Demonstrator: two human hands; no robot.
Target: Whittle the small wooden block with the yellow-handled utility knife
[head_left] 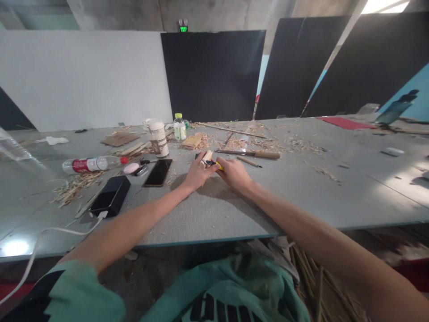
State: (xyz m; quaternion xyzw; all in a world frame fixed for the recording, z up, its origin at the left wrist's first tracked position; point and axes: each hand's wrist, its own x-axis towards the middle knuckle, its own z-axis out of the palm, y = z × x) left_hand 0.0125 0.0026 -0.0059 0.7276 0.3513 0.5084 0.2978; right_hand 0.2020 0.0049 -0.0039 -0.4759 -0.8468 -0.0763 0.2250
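My left hand (195, 175) is closed around a small pale block of wood (207, 157), just above the grey table (201, 219). In my right hand (235, 173) is a yellow-handled knife (220, 166), mostly covered by the fingers. Its dark front part lies against the near side of the wood, where my left thumb also presses. The blade itself is too small to make out. Just beyond my right hand lie a thin wooden stick (248, 161) with a dark tip and a long tool with a brown handle (267, 155).
To the left are a phone (158, 172), a black power bank (111, 196) with a white cable, a lying bottle (90, 164) and a paper cup (158, 139). A small upright bottle (179, 128) and wood shavings (234, 144) sit farther back. A red sheet (346, 123) lies far right.
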